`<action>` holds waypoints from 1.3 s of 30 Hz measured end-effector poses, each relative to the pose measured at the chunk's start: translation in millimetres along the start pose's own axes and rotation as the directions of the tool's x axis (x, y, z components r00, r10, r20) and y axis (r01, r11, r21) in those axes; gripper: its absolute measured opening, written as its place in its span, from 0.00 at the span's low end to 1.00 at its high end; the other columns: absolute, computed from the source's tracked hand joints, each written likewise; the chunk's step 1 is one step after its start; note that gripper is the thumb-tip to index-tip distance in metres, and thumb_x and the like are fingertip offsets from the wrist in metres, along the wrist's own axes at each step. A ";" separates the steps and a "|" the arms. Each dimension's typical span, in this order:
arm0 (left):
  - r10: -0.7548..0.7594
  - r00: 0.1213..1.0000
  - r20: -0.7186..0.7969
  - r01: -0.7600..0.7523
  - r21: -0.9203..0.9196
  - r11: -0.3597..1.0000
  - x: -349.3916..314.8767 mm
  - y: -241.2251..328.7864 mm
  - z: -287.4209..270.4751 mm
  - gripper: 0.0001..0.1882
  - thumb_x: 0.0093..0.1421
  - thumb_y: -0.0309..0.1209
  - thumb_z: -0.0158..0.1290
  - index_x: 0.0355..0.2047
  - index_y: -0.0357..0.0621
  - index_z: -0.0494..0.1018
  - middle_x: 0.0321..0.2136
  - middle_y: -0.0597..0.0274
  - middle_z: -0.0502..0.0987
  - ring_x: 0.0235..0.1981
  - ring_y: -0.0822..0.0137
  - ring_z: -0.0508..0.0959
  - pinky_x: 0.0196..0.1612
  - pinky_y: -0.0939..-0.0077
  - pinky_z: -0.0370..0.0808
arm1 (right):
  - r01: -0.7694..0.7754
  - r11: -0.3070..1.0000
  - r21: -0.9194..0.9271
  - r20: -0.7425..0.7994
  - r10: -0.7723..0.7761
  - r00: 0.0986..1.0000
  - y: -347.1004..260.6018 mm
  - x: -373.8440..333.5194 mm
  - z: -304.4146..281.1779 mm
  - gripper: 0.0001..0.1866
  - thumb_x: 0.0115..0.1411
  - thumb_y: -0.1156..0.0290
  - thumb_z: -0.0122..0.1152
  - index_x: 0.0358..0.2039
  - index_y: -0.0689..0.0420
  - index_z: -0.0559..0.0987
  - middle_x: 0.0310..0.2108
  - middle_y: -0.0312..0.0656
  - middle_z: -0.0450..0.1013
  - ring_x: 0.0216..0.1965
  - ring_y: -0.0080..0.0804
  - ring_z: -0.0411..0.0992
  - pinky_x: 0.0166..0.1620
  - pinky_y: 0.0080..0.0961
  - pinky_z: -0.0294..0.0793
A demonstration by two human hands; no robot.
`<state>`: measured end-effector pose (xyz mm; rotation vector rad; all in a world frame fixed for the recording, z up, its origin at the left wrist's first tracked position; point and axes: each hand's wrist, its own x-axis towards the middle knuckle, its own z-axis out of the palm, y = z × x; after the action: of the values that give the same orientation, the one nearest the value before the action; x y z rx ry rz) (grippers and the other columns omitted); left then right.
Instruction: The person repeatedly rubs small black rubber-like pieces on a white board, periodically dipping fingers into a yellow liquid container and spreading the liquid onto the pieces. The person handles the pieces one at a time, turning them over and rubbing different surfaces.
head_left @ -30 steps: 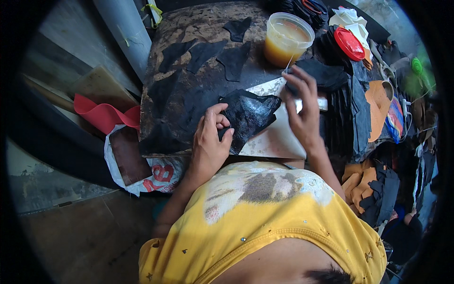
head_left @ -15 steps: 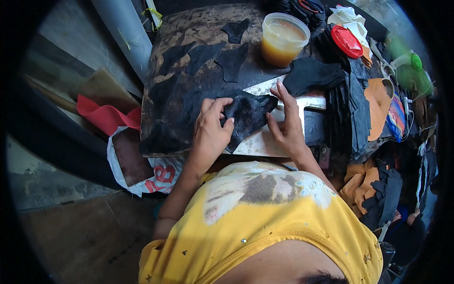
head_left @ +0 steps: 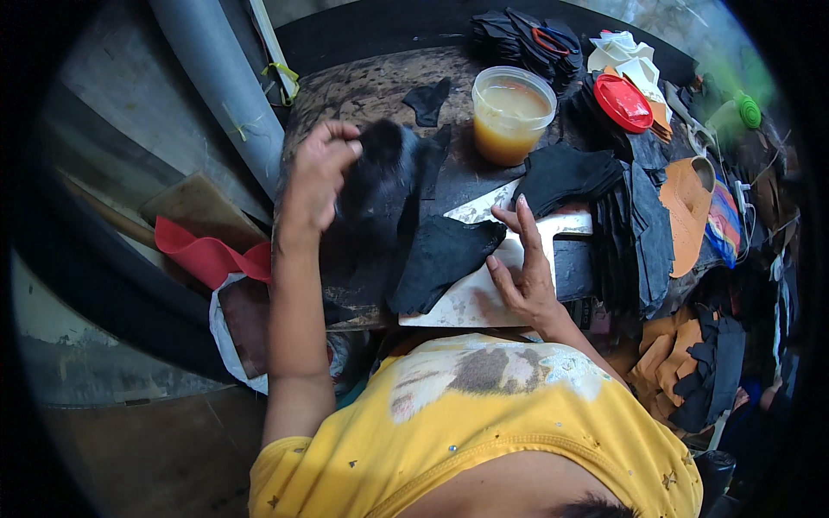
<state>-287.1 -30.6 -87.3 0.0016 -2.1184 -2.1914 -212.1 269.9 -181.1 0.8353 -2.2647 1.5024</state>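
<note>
My left hand [head_left: 318,171] is raised over the left part of the dark work table [head_left: 363,95], gripping a black cut piece of material [head_left: 380,173] that hangs blurred below it. My right hand [head_left: 522,272] rests flat with fingers spread on a pale stained board [head_left: 471,298]. Another black cut piece [head_left: 440,259] lies on that board, just left of my right hand's fingers. A stack of similar black pieces [head_left: 570,177] lies beyond my right fingertips.
A clear tub of amber liquid [head_left: 511,112] stands at the table's back, its red lid [head_left: 622,102] to the right. Piles of black and tan pieces [head_left: 682,216] crowd the right side. A grey pipe [head_left: 220,86] and red sheet [head_left: 203,255] are at the left.
My left hand has lifted a black piece off the board and carried it up and to the left. My right hand has stayed on the board, now flat beside the remaining piece.
</note>
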 end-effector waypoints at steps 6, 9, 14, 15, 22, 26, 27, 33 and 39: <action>-0.059 0.998 -0.036 0.049 -0.237 0.970 129.1 -29.4 -15.3 0.11 0.57 0.19 0.52 0.41 0.39 0.72 0.31 0.67 0.72 0.29 0.75 0.72 0.33 0.84 0.70 | 0.056 0.996 -0.066 0.036 -0.054 0.998 -4.6 3.6 0.2 0.47 0.54 0.80 0.62 0.72 0.55 0.50 0.63 0.51 0.64 0.62 0.50 0.62 0.66 0.40 0.57; -0.037 0.996 -0.078 0.021 -0.190 0.982 177.5 -58.1 -18.3 0.12 0.57 0.17 0.50 0.42 0.36 0.71 0.34 0.62 0.73 0.34 0.71 0.74 0.40 0.81 0.74 | 0.056 0.994 -0.093 0.035 -0.053 0.998 -6.4 5.6 -0.2 0.47 0.54 0.80 0.63 0.72 0.56 0.51 0.61 0.52 0.66 0.60 0.51 0.63 0.65 0.40 0.58; -0.013 0.984 -0.178 0.005 -0.045 0.999 251.1 -104.4 -38.6 0.14 0.54 0.17 0.46 0.41 0.39 0.71 0.28 0.61 0.72 0.27 0.71 0.72 0.27 0.80 0.68 | 0.052 0.990 -0.129 0.055 -0.045 0.997 -7.5 7.8 -0.3 0.46 0.54 0.79 0.62 0.72 0.57 0.51 0.59 0.53 0.67 0.58 0.52 0.65 0.63 0.41 0.59; -0.063 0.978 -0.197 0.055 -0.044 0.998 258.5 -112.1 -43.1 0.14 0.54 0.18 0.45 0.41 0.40 0.71 0.27 0.61 0.71 0.27 0.70 0.72 0.27 0.78 0.68 | 0.057 0.990 -0.132 0.060 -0.049 0.997 -7.5 8.0 -0.3 0.46 0.54 0.79 0.62 0.72 0.57 0.51 0.59 0.54 0.67 0.58 0.52 0.65 0.62 0.41 0.59; 0.199 0.980 0.018 -0.131 0.809 0.573 198.3 -92.2 -22.8 0.17 0.53 0.38 0.61 0.34 0.35 0.79 0.31 0.46 0.81 0.33 0.55 0.81 0.38 0.64 0.76 | 0.081 0.984 -0.161 0.060 -0.072 0.996 -4.3 7.5 -0.3 0.44 0.55 0.80 0.61 0.71 0.56 0.53 0.57 0.55 0.67 0.57 0.54 0.65 0.62 0.42 0.59; -0.143 0.976 0.165 -0.090 0.901 0.425 98.6 -69.7 6.9 0.24 0.49 0.47 0.67 0.30 0.33 0.79 0.23 0.51 0.79 0.27 0.60 0.79 0.33 0.65 0.74 | 0.055 0.986 -0.157 0.051 -0.047 0.998 -3.7 7.3 0.8 0.44 0.56 0.80 0.60 0.71 0.55 0.53 0.57 0.56 0.67 0.57 0.55 0.64 0.62 0.43 0.59; -0.164 0.974 0.154 -0.072 0.905 0.420 78.7 -70.3 13.0 0.25 0.49 0.47 0.67 0.32 0.33 0.79 0.25 0.50 0.79 0.29 0.59 0.80 0.35 0.65 0.75 | 0.045 0.987 -0.154 0.050 -0.037 0.998 -3.7 7.0 1.0 0.43 0.56 0.80 0.60 0.71 0.56 0.54 0.57 0.56 0.67 0.57 0.55 0.64 0.62 0.43 0.59; 0.020 0.999 -0.025 0.013 0.895 0.446 35.1 -95.5 35.2 0.23 0.46 0.36 0.69 0.37 0.35 0.74 0.37 0.47 0.79 0.43 0.54 0.79 0.46 0.63 0.74 | 0.068 0.981 -0.182 0.042 -0.061 0.997 -2.3 6.1 -0.1 0.44 0.56 0.85 0.59 0.71 0.59 0.52 0.60 0.53 0.66 0.60 0.48 0.65 0.64 0.37 0.60; 0.029 0.995 0.092 -0.092 0.818 0.568 47.7 -95.9 36.0 0.09 0.48 0.22 0.58 0.31 0.38 0.74 0.35 0.43 0.80 0.43 0.44 0.79 0.45 0.56 0.75 | 0.128 0.977 -0.169 -0.001 -0.130 0.991 3.7 6.0 2.7 0.42 0.55 0.82 0.61 0.70 0.58 0.55 0.57 0.56 0.67 0.57 0.54 0.66 0.62 0.40 0.61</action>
<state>-343.3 5.0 -178.5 -0.0796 -2.9038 -0.9543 -218.9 266.7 -181.7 0.9015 -2.2444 1.2362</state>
